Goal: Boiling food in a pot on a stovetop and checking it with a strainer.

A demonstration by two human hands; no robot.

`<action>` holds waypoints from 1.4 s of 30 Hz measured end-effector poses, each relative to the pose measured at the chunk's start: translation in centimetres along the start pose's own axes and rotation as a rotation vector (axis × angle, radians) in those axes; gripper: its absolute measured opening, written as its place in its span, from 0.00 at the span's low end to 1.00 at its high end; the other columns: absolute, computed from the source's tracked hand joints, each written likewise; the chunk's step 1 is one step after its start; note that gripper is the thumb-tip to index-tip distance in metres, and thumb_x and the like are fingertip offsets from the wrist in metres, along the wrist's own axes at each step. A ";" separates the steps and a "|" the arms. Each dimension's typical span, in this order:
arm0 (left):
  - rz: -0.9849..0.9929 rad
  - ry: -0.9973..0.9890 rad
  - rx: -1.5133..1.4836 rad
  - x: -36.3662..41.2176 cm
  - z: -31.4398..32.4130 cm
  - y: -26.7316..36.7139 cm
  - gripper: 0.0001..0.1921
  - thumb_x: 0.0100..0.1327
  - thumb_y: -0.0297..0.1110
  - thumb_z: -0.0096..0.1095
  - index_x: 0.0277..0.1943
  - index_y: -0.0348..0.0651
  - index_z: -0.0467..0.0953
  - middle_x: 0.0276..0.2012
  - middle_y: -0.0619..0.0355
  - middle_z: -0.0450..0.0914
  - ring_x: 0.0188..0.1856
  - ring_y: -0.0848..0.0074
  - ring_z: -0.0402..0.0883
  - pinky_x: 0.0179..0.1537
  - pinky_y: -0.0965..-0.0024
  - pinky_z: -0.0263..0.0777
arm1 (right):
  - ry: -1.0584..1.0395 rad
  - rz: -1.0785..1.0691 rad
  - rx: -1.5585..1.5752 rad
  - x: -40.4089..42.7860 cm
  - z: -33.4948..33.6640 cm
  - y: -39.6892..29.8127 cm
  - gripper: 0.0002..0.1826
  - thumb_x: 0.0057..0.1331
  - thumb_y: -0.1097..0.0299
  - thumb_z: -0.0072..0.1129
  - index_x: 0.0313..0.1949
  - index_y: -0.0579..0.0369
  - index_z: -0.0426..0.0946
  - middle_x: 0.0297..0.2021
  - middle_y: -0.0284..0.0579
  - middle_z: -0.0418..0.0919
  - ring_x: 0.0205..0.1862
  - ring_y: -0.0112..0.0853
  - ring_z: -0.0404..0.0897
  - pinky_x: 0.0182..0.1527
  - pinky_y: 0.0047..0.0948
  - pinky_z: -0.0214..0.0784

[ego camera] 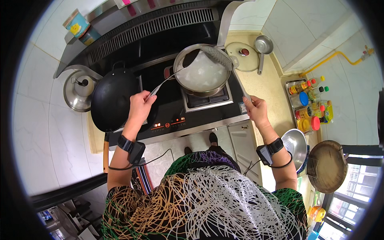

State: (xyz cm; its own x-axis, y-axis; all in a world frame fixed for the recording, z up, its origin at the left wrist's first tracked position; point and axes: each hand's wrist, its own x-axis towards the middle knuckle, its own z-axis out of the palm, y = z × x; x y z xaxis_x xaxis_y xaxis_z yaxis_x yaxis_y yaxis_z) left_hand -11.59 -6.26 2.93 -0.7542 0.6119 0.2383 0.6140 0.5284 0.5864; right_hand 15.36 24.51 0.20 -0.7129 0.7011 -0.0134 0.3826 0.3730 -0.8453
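Observation:
A metal pot (205,91) of cloudy whitish liquid stands on the right burner of a black glass cooktop (168,103). My left hand (141,105) grips the handle of a ladle (192,57), whose dark bowl lies at the pot's upper left. In my right hand (256,111) is the handle of a perforated metal skimmer (216,55); its flat head is over the pot's upper right part. Pale lumps or foam show in the liquid, but which I cannot tell. Left of my left hand, a black wok (112,99) sits on the other burner.
A glass lid (235,61) and a small metal saucepan (264,45) lie at the back right. Bottles and jars fill a metal tray (289,99) on the right counter, near a steel bowl (295,144). Another metal lid (78,99) stands left of the wok. The range hood (156,33) hangs behind.

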 end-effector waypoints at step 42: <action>-0.697 -0.444 -1.016 -4.3 2.3 2.2 0.12 0.66 0.34 0.57 0.36 0.31 0.77 0.20 0.62 0.70 0.15 0.87 0.63 0.12 0.81 0.50 | -0.133 0.452 0.475 -2.3 1.5 -4.8 0.16 0.66 0.62 0.58 0.23 0.55 0.69 0.15 0.31 0.65 0.12 0.17 0.59 0.12 0.20 0.47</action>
State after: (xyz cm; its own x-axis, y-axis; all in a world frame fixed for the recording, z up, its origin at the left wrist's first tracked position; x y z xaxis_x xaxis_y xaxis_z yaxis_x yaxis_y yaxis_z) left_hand -6.48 -6.36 1.39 -0.5797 0.6357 -0.5097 -0.4671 0.2533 0.8471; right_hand 14.31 20.16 3.43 -0.6213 0.6332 -0.4616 0.3819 -0.2696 -0.8840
